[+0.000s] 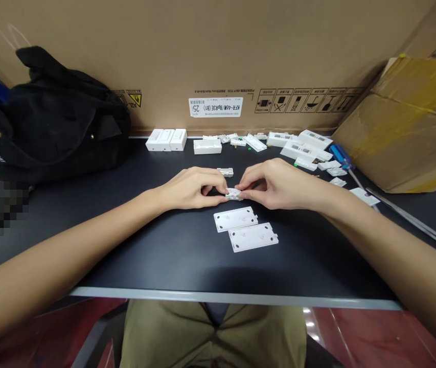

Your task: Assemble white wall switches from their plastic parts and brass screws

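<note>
Between the fingertips of both hands is a small white plastic part (234, 193), held low over the black table. My left hand (198, 188) pinches its left end with thumb and fingers. At its right end, my right hand (269, 184) closes thumb and fingers on the same part. Just behind the hands lies another small white piece (226, 172), partly covered by my left hand. In front of them two flat white plates with dark holes, an upper one (236, 219) and a lower one (253, 237), lie with their edges touching or overlapping.
White housings (166, 139), an open white box (207, 146) and several white pieces (304, 149) line the back of the black table (156, 255). A black bag (60, 117) sits left. Right are a blue-handled screwdriver (341, 156) and a taped cardboard box (405, 122).
</note>
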Tool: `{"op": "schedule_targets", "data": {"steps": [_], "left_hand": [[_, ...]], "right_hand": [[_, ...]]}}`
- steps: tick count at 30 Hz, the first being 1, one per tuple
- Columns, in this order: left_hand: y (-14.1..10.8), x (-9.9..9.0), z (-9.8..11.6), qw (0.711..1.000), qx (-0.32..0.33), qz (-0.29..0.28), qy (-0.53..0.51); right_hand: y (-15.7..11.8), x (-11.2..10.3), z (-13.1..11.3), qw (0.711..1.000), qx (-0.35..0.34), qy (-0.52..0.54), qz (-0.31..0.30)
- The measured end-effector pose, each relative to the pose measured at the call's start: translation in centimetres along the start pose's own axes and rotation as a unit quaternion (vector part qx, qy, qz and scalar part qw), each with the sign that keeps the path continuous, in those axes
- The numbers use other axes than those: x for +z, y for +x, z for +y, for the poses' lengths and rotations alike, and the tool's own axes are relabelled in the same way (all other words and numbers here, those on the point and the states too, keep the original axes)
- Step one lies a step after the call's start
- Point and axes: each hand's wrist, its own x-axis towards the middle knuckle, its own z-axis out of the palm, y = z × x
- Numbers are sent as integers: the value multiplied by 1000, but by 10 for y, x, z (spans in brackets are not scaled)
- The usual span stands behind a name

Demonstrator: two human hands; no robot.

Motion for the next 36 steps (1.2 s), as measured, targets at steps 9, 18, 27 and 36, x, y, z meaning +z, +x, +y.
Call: {"op": "schedule_targets", "data": {"steps": [9, 18, 27, 36], "left_hand": [[-5, 1, 11, 998, 0, -8, 57], [-6, 2, 15, 994, 8, 6, 109], [-5, 4, 12, 998, 42, 33, 28], [-2, 6, 10, 995, 77, 57, -16]], "right_hand": [[7, -7, -3, 999, 11, 14, -31], [14, -15, -7, 996, 36, 33, -75], [14, -14, 1, 996, 29, 37, -77], [17, -16, -4, 996, 34, 15, -76]]}}
